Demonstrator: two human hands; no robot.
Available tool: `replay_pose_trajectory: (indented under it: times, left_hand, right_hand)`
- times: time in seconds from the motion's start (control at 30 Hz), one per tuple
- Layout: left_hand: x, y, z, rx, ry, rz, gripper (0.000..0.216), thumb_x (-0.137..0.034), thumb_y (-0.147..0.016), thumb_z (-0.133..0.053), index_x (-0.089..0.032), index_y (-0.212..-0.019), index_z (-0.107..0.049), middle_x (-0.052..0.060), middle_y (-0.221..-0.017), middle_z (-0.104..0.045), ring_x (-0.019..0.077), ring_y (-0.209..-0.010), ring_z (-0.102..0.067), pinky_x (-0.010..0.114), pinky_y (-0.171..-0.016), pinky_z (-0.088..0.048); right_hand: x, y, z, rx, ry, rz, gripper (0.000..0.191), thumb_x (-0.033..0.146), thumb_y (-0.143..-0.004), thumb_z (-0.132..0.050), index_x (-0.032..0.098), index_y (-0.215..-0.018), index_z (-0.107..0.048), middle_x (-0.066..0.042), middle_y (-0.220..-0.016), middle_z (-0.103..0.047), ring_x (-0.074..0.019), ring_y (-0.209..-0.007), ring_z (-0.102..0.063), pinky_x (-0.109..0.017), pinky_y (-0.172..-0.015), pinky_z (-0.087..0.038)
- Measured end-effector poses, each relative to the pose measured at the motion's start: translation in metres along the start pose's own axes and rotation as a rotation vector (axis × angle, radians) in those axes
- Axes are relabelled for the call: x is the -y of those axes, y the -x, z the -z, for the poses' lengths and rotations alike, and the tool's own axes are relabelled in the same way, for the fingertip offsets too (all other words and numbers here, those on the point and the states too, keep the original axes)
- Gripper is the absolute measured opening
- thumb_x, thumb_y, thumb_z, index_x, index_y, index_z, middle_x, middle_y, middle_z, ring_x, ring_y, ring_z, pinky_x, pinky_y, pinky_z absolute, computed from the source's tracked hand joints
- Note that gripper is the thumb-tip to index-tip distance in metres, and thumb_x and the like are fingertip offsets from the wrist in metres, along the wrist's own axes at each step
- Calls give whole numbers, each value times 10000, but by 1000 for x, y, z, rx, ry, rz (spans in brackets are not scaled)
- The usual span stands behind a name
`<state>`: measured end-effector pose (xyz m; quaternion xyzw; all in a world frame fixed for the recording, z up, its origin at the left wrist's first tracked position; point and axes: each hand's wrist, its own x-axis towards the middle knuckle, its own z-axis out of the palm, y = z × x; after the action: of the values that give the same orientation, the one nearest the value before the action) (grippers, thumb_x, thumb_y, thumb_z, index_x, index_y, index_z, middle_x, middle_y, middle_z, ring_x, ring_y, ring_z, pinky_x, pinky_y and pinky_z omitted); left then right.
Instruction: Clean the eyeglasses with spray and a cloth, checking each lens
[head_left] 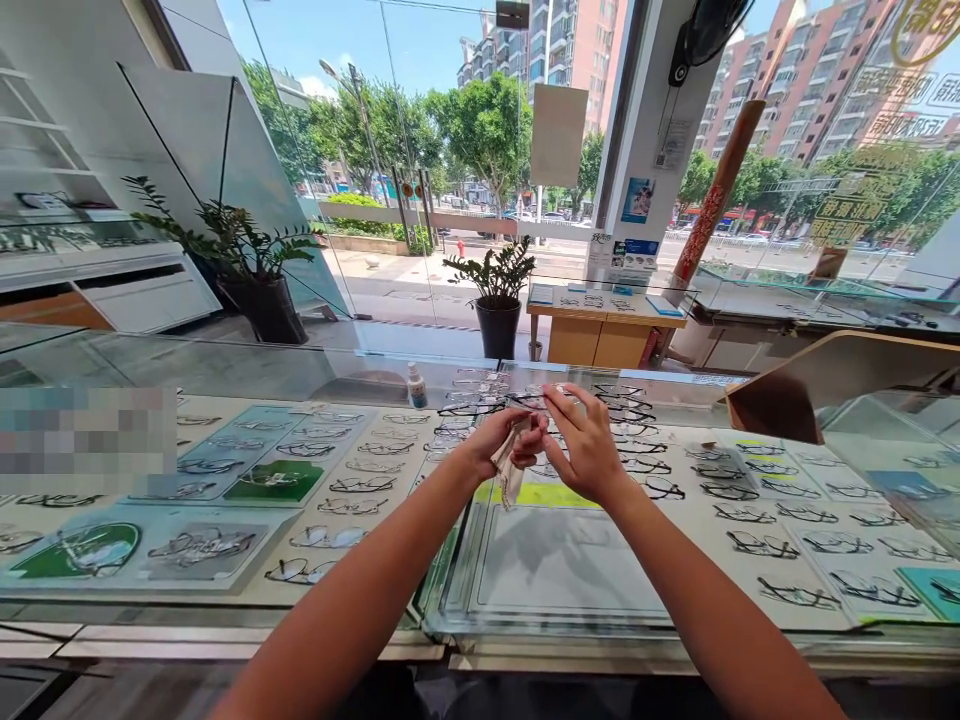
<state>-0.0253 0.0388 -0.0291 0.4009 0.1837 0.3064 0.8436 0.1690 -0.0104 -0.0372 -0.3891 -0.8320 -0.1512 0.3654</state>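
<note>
Keeping pressure light is advised: at frame centre, beige cloth (510,487) is gripped by the left hand (487,444); whether anything is gripped by the right hand (592,447) cannot be told.

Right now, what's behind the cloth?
Beside the cloth in your left hand, a yellow-green strip and glass counter show; whatever is directly behind it is hidden.

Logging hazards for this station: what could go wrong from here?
1. The cloth hangs partly loose from the left hand; it might slip.
2. The bottle stands upright, left of and beyond that hand; a wide sideways sweep could tip it.
3. Both hands are above the glass counter; anything hard dropped might scratch it.
</note>
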Motion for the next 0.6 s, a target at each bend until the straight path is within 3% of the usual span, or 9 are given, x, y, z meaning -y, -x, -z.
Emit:
replay_pose_trajectory:
  times: [0.2,0.37,0.5,0.6]
  left_hand:
    - [-2,4,-4,-29,16,0,225,-329,-944,-633,-121,-870,-672,-85,-506,-341,58,-413,-175,186,-410,-320]
    - [-1,2,-2,-107,-2,-36,258,-328,-837,-752,-142,-776,-583,-94,-554,-362,31,-434,-182,166,-419,-252]
    - [0,-1,-2,-228,-256,-151,393,-458,-804,-778,-178,-730,-513,-77,-550,-431,40,-442,-271,188,-450,-261]
    - [2,-4,-1,-315,-534,-285,412,-525,-820,-744,-191,-748,-514,-66,-566,-481,59,-467,-345,207,-482,-280]
  right_hand:
    - [4,-2,5,36,-40,-1,625,392,-1067,-498,188,-1652,-414,-79,-1717,-458,-372,-1547,-361,-565,-1251,-296]
    - [4,-1,5,41,-97,-2,627,394,-1058,-514,218,-1653,-420,-75,-1716,-461,-378,-1557,-352,-586,-1262,-281]
    - [3,0,2,-63,-229,-58,547,382,-1053,-525,246,-1582,-523,-79,-1709,-466,-357,-1552,-357,-588,-1267,-289]
    - [-1,-3,-2,-175,-433,-210,375,385,-1067,-501,278,-1355,-716,-78,-1602,-577,-328,-1467,-459,-577,-1242,-320]
